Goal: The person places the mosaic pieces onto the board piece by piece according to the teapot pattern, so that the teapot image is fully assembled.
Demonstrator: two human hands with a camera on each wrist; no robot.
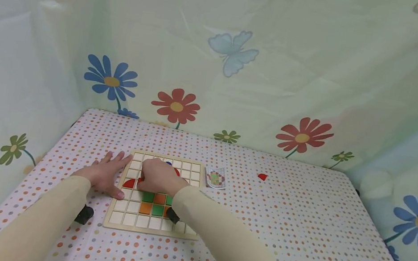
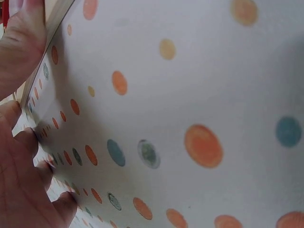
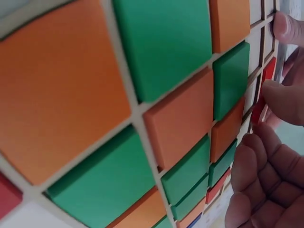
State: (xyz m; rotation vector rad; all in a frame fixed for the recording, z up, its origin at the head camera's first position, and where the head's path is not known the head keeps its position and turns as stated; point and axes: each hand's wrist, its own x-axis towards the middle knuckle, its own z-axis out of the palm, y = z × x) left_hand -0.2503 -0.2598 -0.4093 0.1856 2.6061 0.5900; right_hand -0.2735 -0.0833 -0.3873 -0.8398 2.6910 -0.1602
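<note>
A wooden grid board (image 1: 149, 231) lies on the table, with green tiles (image 1: 158, 210) and orange tiles (image 1: 145, 207) set in several of its cells. My right hand (image 1: 159, 176) is over the board's left part and pinches a small red tile (image 3: 257, 109) between thumb and fingers. Beside that hand, a red quarter-round tile (image 1: 129, 183) sits in a cell of the left column. My left hand (image 1: 103, 174) has its fingers spread along the board's left edge, the thumb touching the frame. The right hand hides some cells; bits of red and blue show behind it.
A small pattern card (image 1: 216, 178), apparently in a clear sleeve, lies just right of the board. Farther right, a loose red tile (image 1: 262, 176) rests on the dotted tablecloth (image 1: 280, 222). A flower-printed curtain (image 1: 238, 99) stands behind the table.
</note>
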